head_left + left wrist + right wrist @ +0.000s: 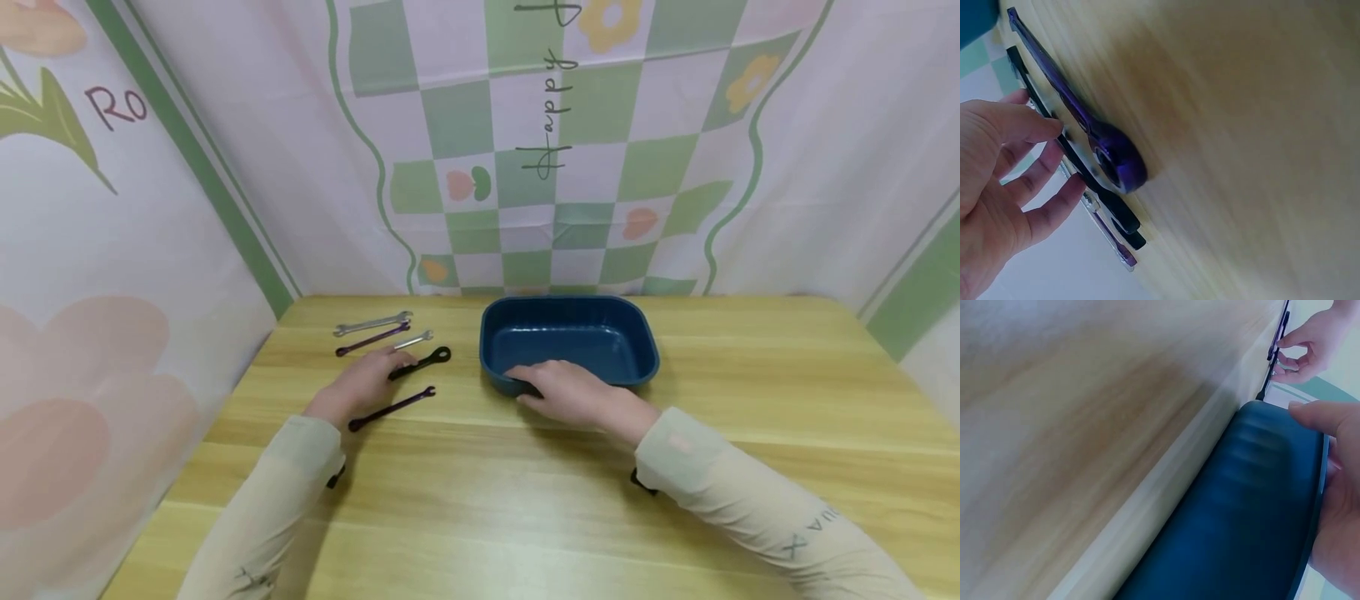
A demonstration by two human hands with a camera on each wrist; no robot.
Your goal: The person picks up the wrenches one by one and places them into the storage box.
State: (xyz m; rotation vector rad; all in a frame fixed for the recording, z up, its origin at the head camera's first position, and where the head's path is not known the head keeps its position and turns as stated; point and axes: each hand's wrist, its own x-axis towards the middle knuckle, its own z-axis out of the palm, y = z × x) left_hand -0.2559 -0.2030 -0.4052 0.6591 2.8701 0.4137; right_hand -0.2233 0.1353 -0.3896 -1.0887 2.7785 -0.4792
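Note:
My left hand [363, 383] lies over the near end of a black wrench [431, 359] on the left of the table. In the left wrist view, thumb and fingers pinch the black wrench [1104, 195] from both sides. Just nearer lies a dark purple wrench [393, 408], its thick end facing the camera in the left wrist view. My right hand [566, 392] grips the near rim of a dark blue tub [562, 342], thumb on the outer wall [1222, 506] and fingers over the rim, partly hidden. No objects show inside the tub.
Beyond the left hand lie a large silver wrench [372, 323], another purple wrench [372, 340] and a small silver wrench [412, 340]. The wooden table [480, 508] ends at a patterned cloth [525, 233] behind the tub; more cloth hangs left.

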